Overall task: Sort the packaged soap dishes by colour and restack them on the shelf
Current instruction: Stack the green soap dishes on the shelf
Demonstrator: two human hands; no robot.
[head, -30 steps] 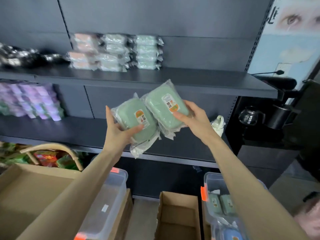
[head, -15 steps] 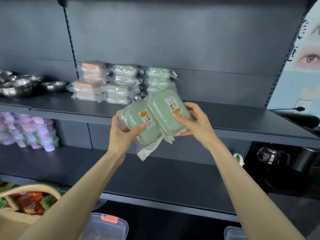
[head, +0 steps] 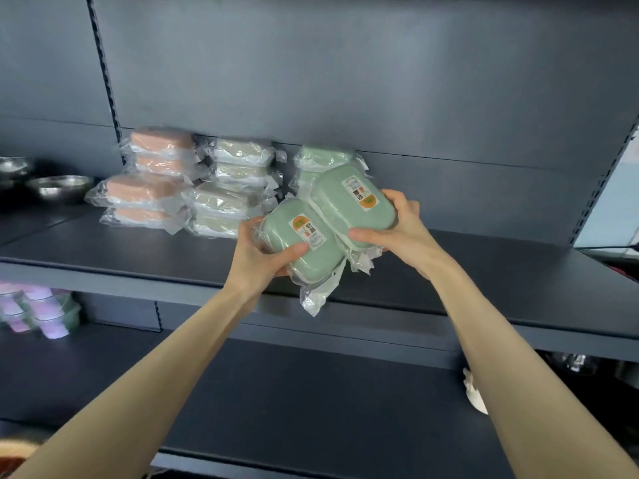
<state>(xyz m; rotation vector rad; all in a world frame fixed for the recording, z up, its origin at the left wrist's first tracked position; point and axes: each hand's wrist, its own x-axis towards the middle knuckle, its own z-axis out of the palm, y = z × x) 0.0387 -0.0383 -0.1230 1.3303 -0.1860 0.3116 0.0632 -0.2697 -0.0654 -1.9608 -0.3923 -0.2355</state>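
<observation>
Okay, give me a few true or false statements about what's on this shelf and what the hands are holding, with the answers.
1. The right hand holds a green soap dish. True.
2. The left hand is empty. False: it grips a second green soap dish.
3. The pink stack stands right of the green stack. False: it stands at the left, with the cream stack between them.
4. Some metal bowls sit left of the pink stack. True.
</observation>
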